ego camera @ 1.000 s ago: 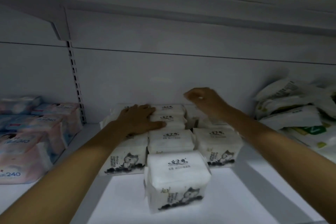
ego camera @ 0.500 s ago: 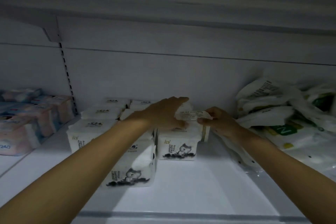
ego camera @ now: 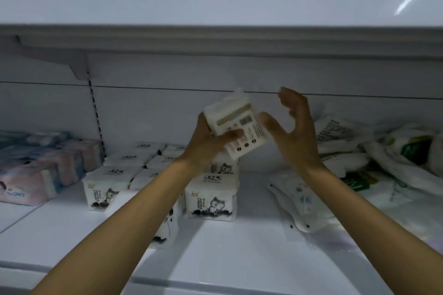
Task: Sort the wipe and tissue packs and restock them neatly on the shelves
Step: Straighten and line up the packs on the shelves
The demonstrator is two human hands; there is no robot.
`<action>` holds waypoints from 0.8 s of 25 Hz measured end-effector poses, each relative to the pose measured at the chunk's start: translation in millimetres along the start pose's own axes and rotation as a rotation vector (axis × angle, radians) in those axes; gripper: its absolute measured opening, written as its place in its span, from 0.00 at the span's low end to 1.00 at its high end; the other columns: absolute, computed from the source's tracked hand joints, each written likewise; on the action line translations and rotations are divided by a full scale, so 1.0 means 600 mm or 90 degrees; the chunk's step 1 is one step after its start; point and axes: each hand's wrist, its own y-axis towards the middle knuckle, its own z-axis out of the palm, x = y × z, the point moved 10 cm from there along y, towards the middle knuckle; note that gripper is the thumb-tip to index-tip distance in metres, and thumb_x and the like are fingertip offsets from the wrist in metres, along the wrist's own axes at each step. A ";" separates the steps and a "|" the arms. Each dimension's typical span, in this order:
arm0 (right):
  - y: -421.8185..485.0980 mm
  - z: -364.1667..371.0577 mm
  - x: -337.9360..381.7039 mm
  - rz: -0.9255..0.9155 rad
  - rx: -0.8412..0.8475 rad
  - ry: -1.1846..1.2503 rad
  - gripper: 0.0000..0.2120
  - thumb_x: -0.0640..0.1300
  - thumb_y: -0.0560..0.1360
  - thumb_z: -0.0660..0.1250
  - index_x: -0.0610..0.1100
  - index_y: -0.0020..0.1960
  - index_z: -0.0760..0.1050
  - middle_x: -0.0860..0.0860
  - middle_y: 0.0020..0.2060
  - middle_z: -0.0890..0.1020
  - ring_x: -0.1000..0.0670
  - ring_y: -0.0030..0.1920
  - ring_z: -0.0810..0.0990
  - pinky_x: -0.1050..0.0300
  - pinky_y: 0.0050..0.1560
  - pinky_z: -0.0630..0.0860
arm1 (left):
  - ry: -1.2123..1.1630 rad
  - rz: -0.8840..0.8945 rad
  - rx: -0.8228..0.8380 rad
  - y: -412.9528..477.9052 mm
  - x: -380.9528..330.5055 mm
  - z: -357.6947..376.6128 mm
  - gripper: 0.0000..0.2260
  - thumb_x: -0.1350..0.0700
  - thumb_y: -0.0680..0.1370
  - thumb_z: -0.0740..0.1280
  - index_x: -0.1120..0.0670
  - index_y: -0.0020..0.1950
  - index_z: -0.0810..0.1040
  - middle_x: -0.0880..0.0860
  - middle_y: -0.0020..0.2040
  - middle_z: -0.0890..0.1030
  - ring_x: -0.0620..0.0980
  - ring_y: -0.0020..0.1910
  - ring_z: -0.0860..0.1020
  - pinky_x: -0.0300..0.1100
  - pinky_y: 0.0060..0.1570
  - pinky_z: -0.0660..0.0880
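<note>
My left hand [ego camera: 207, 141] grips a white tissue pack [ego camera: 236, 127], lifted above the shelf with its printed back facing me and tilted. My right hand [ego camera: 293, 132] is beside the pack on its right, fingers spread and relaxed, thumb close to the pack's edge. Below, several white tissue packs with a cat print [ego camera: 211, 196] stand in rows on the white shelf [ego camera: 227, 254]. Part of the rows is hidden behind my left forearm.
Pink and blue tissue packs [ego camera: 36, 170] are stacked at the left. A loose heap of white and green wipe packs [ego camera: 374, 163] lies at the right. The shelf above [ego camera: 215, 7] carries jars and a red box. A bracket and slotted upright [ego camera: 93, 108] stand at the back left.
The pack that both hands held low on the row is now lifted and turned in my left hand. My right hand has let go and opened. The view has tilted upward.
</note>
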 end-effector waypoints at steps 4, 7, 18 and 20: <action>-0.105 0.076 -0.142 0.592 0.246 0.329 0.44 0.77 0.65 0.54 0.47 0.68 0.70 0.42 0.58 0.80 0.42 0.55 0.82 0.48 0.52 0.78 | -0.247 -0.119 0.085 -0.010 0.036 0.024 0.20 0.63 0.72 0.69 0.59 0.64 0.73 0.57 0.59 0.81 0.56 0.60 0.79 0.48 0.54 0.79; -0.125 0.111 -0.129 0.631 0.320 0.475 0.36 0.68 0.69 0.61 0.43 0.64 0.76 0.39 0.57 0.81 0.42 0.54 0.82 0.49 0.49 0.81 | -0.074 -0.092 0.221 -0.023 0.040 0.055 0.23 0.69 0.73 0.69 0.60 0.67 0.71 0.57 0.62 0.79 0.55 0.61 0.78 0.45 0.55 0.78; -0.072 0.060 -0.100 -0.081 0.033 -0.031 0.41 0.48 0.63 0.78 0.54 0.70 0.60 0.49 0.65 0.67 0.63 0.67 0.65 0.71 0.65 0.63 | 0.048 -0.182 0.089 -0.007 0.065 -0.017 0.30 0.60 0.71 0.75 0.45 0.68 0.66 0.53 0.61 0.76 0.51 0.55 0.80 0.49 0.50 0.81; -0.063 0.071 -0.099 -0.067 0.053 -0.006 0.41 0.52 0.63 0.78 0.58 0.70 0.60 0.50 0.66 0.67 0.60 0.68 0.65 0.69 0.66 0.64 | 0.064 -0.169 0.074 0.003 0.064 -0.022 0.32 0.62 0.72 0.74 0.45 0.70 0.64 0.54 0.58 0.75 0.52 0.53 0.80 0.49 0.47 0.82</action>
